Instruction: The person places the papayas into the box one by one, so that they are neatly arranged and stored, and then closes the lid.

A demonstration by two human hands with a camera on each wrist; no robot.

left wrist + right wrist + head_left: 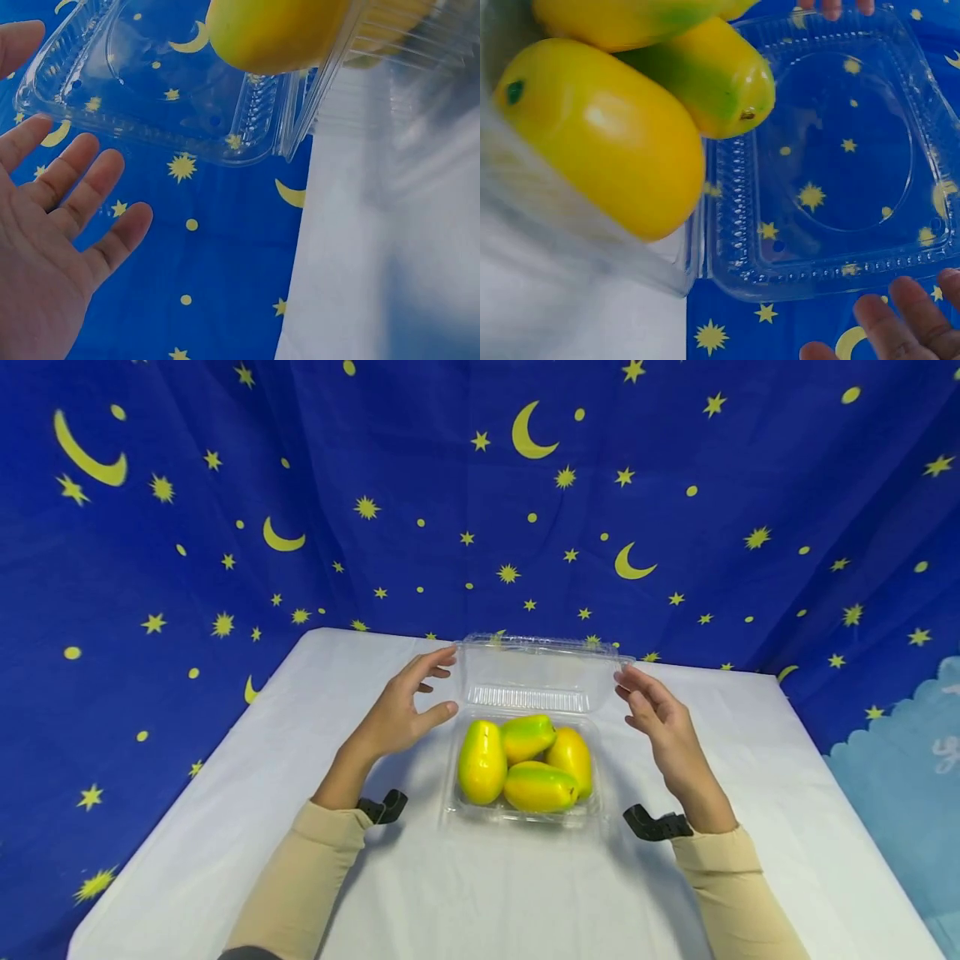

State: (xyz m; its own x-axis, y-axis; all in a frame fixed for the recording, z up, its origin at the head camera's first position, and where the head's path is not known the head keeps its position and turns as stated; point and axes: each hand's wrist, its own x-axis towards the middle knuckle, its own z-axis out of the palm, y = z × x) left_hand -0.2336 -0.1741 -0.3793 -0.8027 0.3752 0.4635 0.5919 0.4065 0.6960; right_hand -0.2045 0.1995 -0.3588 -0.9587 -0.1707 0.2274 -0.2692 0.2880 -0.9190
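Note:
A clear plastic clamshell box [517, 818] stands on the table with its lid [528, 697] raised at the far side. Several yellow-green mangoes [482, 764] lie inside the base. At the lid's left edge is my left hand [401, 710], its fingers spread and fairly straight; in the left wrist view a fingertip [39, 124] meets or nearly meets the lid's rim. My right hand [667, 731] is beside the lid's right edge with fingers loosely bent. Whether it touches the lid cannot be told from the right wrist view, where its fingers [900, 322] are partly cut off.
A white cloth covers the table [517, 893]. Behind it hangs a blue curtain [420, 460] with yellow moons and stars. A light blue panel [900, 802] is at the right. Black straps with brackets [656, 823] sit on both wrists.

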